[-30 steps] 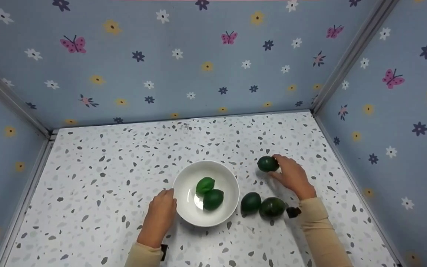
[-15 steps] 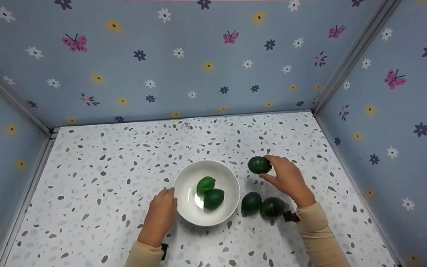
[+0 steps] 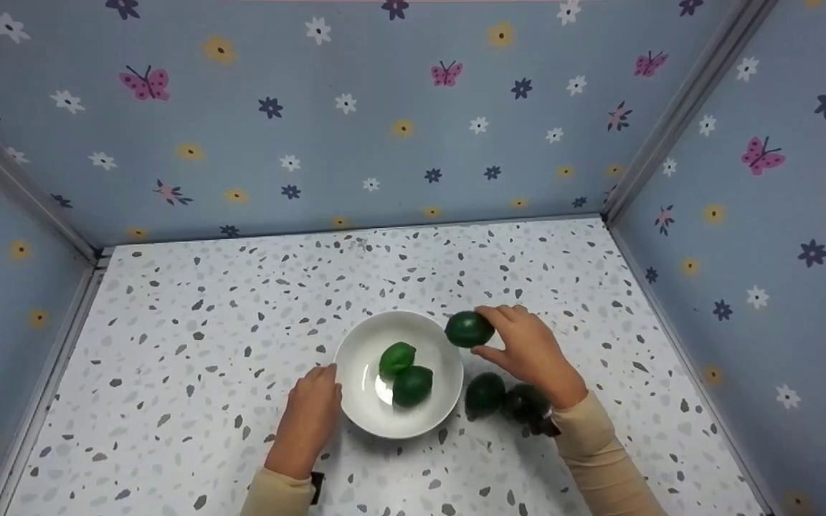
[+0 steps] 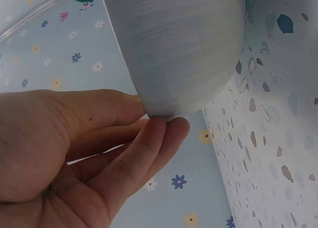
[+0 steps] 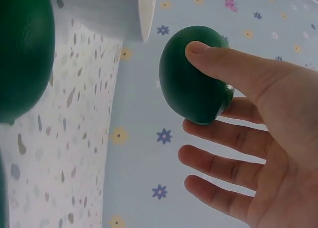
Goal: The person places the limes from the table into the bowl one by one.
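A white bowl [image 3: 364, 412] holds a bright green fruit [image 3: 397, 357] and a darker green one [image 3: 412, 385]. My left hand [image 3: 309, 416] pinches the bowl's left rim; in the left wrist view, thumb and fingertips close on the rim of the bowl [image 4: 184, 49]. My right hand [image 3: 531, 352] pinches a dark green fruit [image 3: 469, 329] at the bowl's upper right rim. The right wrist view shows the thumb across this fruit [image 5: 191, 79], with the lower fingers of the right hand [image 5: 268, 133] spread apart.
Right of the bowl, a dark green fruit [image 3: 485, 394] lies beside another dark one [image 3: 525, 403], partly covered by the wrist strap. Flower-patterned walls [image 3: 355, 143] bound the speckled table [image 3: 169, 344] at the back and both sides.
My right hand has carried the dark green fruit leftward, from the table area at the right to the bowl's rim. My left hand and the bowl have stayed in place.
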Demonstrator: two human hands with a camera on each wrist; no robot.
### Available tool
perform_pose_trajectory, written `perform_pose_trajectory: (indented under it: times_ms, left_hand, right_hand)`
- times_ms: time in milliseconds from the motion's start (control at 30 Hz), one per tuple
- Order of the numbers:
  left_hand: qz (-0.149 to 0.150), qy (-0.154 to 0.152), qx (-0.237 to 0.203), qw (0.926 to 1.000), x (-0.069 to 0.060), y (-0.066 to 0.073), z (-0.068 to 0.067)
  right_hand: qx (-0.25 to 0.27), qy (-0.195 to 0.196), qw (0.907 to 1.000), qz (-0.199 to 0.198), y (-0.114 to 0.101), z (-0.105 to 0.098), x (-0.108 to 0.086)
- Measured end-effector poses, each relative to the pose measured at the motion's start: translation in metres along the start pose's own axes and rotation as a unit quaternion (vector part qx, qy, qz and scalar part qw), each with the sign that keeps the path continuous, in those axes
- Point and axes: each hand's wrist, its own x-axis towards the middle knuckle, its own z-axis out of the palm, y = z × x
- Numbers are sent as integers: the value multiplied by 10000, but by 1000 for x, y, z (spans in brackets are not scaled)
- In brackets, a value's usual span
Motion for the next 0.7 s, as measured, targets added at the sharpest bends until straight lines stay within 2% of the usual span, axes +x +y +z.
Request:
perform_pose_trajectory:
  times_ms: [200,400,700]
  left_hand:
    - [89,62,-23,9999,0,-1,1]
    - [27,71,-146,9999,-1,-2,2]
    - [13,93,-64,9999,-1,-1,1]
  right_hand:
    - [-66,-130,9996,-227,-16,7,7]
    - [-49,-160,9988,-457,-28,15,10]
    - [-268,-286,9970,-674,-38,31,13]
